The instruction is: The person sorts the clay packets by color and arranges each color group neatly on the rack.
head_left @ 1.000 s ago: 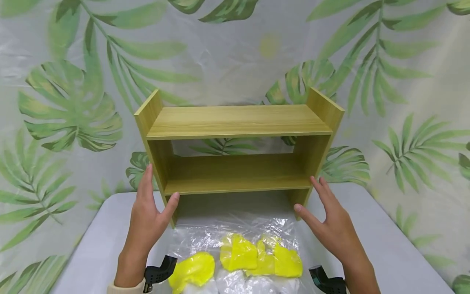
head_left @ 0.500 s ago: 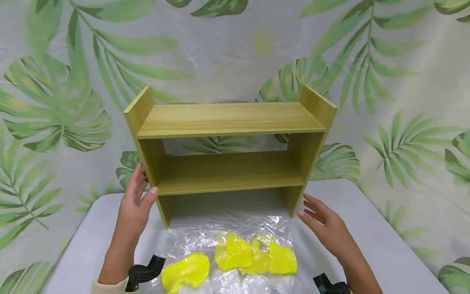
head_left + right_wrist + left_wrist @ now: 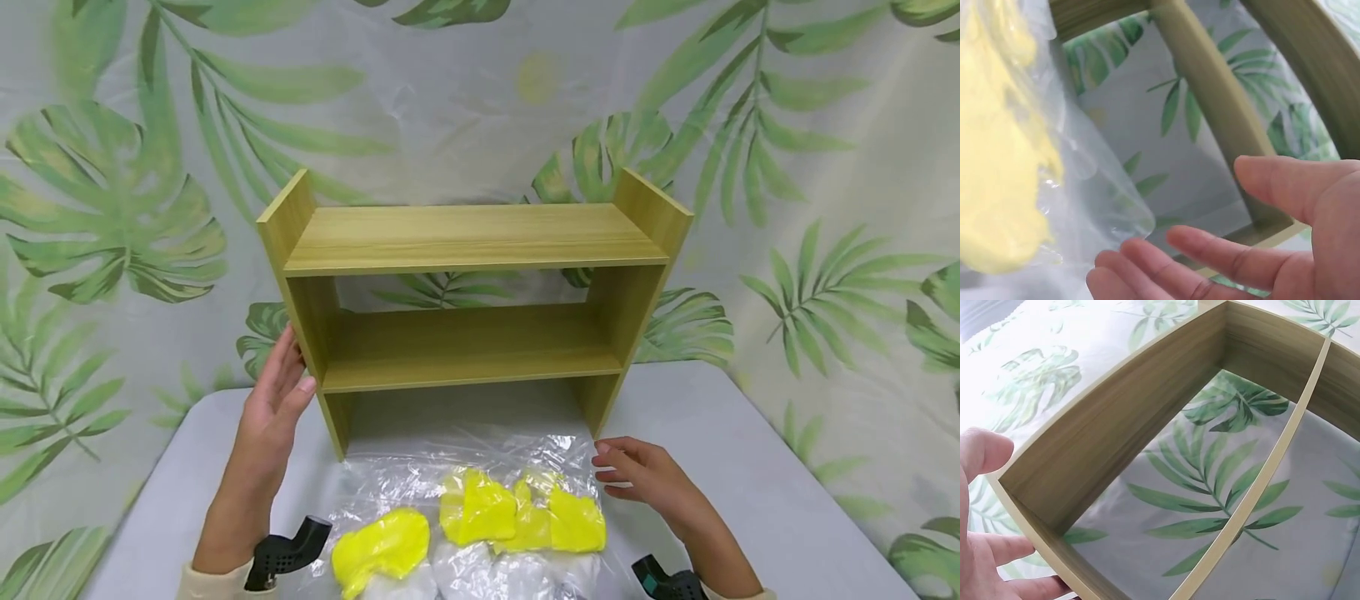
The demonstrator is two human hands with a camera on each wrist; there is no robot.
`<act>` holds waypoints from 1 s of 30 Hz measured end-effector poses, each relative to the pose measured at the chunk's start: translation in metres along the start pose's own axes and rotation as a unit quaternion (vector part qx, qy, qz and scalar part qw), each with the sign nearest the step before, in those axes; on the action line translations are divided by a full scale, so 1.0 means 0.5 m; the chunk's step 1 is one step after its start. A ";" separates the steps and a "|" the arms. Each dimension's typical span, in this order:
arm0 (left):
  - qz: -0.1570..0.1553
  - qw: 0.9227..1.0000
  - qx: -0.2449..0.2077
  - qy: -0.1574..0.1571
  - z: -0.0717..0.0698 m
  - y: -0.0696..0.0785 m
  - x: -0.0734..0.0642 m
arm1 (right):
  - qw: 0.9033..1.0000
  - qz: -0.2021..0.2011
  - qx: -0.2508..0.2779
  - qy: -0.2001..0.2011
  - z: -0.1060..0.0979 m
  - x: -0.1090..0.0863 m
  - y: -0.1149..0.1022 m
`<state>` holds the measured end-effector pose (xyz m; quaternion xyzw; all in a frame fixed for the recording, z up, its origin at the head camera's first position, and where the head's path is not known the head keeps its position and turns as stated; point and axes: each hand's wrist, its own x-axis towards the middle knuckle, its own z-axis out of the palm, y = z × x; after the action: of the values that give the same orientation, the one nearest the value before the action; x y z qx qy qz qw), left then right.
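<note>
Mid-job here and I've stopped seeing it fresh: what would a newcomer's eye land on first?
Probably the wooden shelf, standing mid-view on the white table before a leaf-print backdrop. Next, the bright yellow pieces amid crinkled clear plastic in front of it. Then the hands: the left hand at the shelf's left side, the right hand near its lower right corner.
</note>
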<state>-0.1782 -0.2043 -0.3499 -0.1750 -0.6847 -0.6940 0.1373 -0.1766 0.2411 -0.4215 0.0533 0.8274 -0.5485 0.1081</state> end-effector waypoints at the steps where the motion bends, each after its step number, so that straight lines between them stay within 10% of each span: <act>1: 0.002 1.000 0.002 -0.001 0.000 -0.001 0.001 | 1.000 0.007 -0.004 0.005 0.002 0.002 0.004; 11: 0.000 1.000 0.009 0.001 -0.003 -0.003 0.001 | 0.997 0.069 -0.026 0.013 0.008 0.022 0.040; 30: 0.003 1.000 0.012 0.003 -0.004 0.000 0.005 | 0.986 0.056 -0.088 -0.131 0.000 0.028 0.071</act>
<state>-0.1805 -0.2064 -0.3489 -0.1736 -0.6921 -0.6857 0.1437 -0.1830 0.2546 -0.4564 0.0174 0.8466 -0.4692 0.2508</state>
